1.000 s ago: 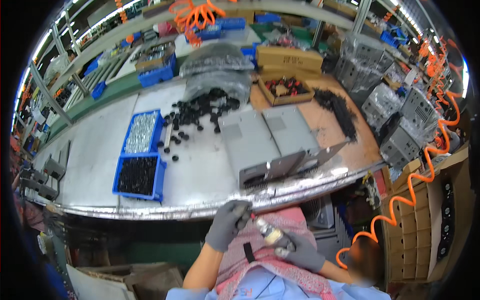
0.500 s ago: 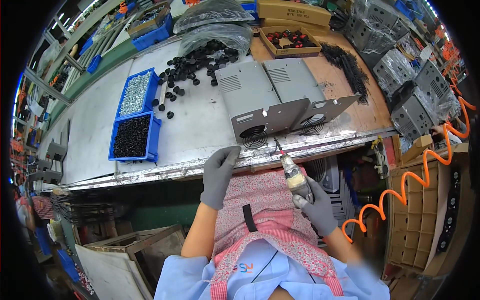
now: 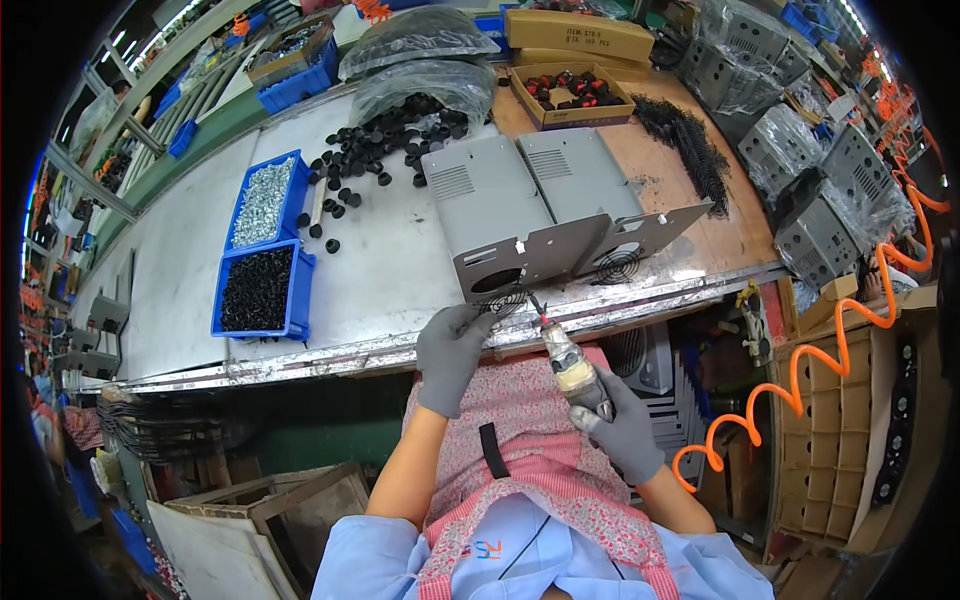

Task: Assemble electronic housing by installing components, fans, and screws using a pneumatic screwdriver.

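My right hand [image 3: 625,430], in a grey glove, grips an air screwdriver [image 3: 572,372] with a pale wrapped body. Its bit points up toward the bench edge, just right of a black wire fan guard [image 3: 503,303]. My gloved left hand [image 3: 447,358] is closed in a pinch beside that guard; what its fingertips hold, if anything, is hidden. The guard sits at the round hole of a bent grey metal housing [image 3: 485,195]. A second grey housing [image 3: 580,175] stands against it on the right, with another wire fan guard [image 3: 616,265] at its lower flap.
Blue bins hold silver screws [image 3: 265,203] and small black parts [image 3: 257,290]. Black caps [image 3: 372,150] lie loose before a plastic bag [image 3: 425,95]. A carton [image 3: 570,118] holds red-black parts; black wire guards [image 3: 685,140] are heaped nearby. An orange coiled hose [image 3: 800,375] hangs right.
My left hand has moved up and right to the left fan guard. The screwdriver in my right hand has shifted slightly left, with its bit nearer that guard. The view has shifted a little.
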